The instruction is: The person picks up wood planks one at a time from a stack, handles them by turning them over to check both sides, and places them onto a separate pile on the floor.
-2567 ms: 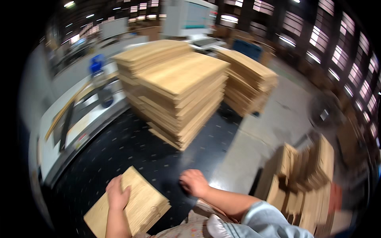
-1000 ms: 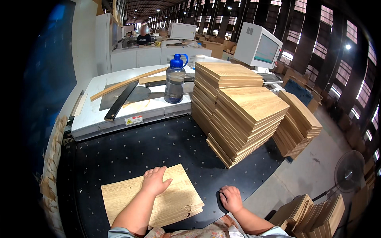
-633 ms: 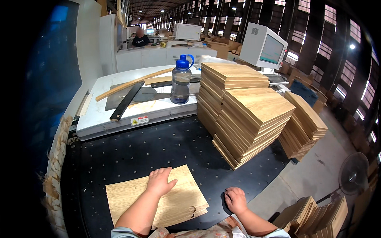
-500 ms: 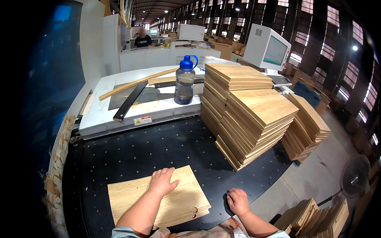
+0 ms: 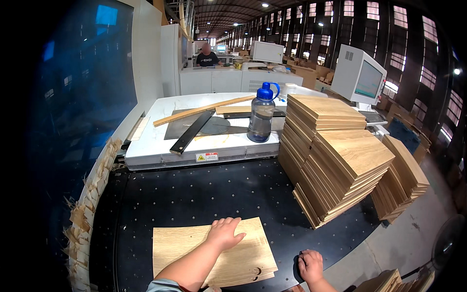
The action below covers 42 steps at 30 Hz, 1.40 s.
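My left hand [image 5: 224, 234] lies flat on a light wood-grain board [image 5: 185, 243], its fingers stretched toward the far edge and the thumb apart. A second board's edge shows slightly askew underneath at the near right. Close to that right corner the top board has a dark curved mark or cut-out [image 5: 257, 273]. Off to the right of the boards, my right hand [image 5: 311, 265] rests at the edge of the black bed with its fingers curled down. Something dark, perhaps only shadow, shows beside its fingers; what lies beneath them is hidden.
Tall stacks of similar boards [image 5: 350, 151] stand on the black dotted bed [image 5: 214, 190] at right, with another stack [image 5: 401, 170] beyond. A blue-lidded water bottle [image 5: 261, 117], a black bar [image 5: 193, 131] and a wooden strip [image 5: 204, 110] occupy the white machine top. A person [image 5: 207, 57] sits far back.
My view has turned to the left and tilted up slightly, shifting the scene rightward and down. My left hand stays flat on the board; the right remains curled at the bed's edge.
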Tool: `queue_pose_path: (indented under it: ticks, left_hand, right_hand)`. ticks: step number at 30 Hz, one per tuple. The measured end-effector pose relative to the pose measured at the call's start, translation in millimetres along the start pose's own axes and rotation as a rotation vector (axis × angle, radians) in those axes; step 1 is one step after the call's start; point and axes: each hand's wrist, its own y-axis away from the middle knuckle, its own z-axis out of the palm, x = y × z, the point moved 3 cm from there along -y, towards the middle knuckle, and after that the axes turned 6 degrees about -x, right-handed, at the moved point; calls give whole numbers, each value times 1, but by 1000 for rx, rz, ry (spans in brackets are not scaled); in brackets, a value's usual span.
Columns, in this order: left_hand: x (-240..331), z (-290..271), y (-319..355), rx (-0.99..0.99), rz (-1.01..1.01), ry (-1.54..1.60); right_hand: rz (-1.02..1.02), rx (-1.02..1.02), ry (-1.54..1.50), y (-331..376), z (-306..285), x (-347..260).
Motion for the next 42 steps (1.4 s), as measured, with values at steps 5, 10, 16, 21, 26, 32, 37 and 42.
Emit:
queue_pose_path:
  ticks: [5, 10, 16, 21, 26, 32, 37, 42]
  left_hand:
    - [4, -2, -1, -25, -16, -17]
    - [3, 0, -1, 30, -7, -16]
    - [5, -1, -2, 29, 2, -27]
    - [5, -2, -1, 38, 7, -21]
    - [5, -2, 0, 56, 14, -18]
    - [5, -1, 0, 66, 10, -7]
    - [5, -2, -1, 72, 21, -12]
    - [6, -2, -2, 61, 16, -6]
  right_hand:
    - [-13, -6, 10, 1, 0, 3]
    - [3, -6, -3, 0, -3, 0]
    - [0, -19, 7, -4, -5, -3]
    - [11, -16, -3, -2, -5, -2]
    - [5, -5, -5, -2, -6, -3]
    - [16, 3, -14, -3, -6, -3]
    - [7, 8, -4, -3, -4, -1]
    - [2, 6, -1, -3, -5, 0]
